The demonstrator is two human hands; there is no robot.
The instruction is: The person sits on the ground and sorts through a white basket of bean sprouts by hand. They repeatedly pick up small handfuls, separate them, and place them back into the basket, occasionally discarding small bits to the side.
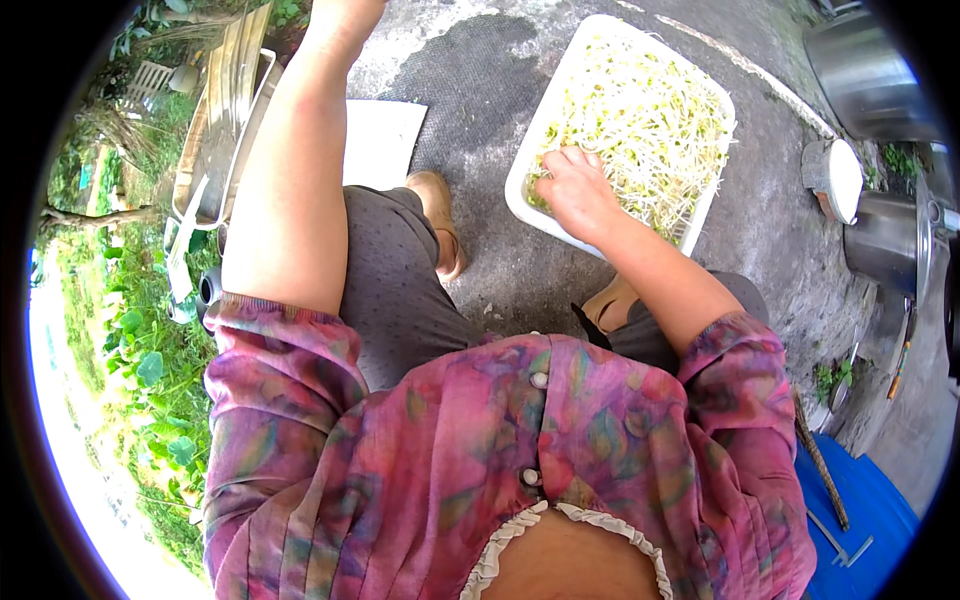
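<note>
A white rectangular plastic tray [518, 190] sits on the ground ahead of me, heaped with pale bean sprouts [645, 125] that have yellow-green heads. My right hand [578, 190] is down at the tray's near left corner, its fingers curled into the sprouts. What lies under the fingertips is hidden. My left arm stretches far forward, and only the wrist and the base of my left hand [345, 12] show at the top edge; its fingers are cut off from view.
Beside my left leg lies a flat white board or sheet [385, 145]. A tub [265, 85] stands beyond my left forearm. Metal pots [872, 75] line the right side, near a white-topped container [840, 180]. A blue sheet [860, 500] lies lower right, with a stick [822, 465] over it.
</note>
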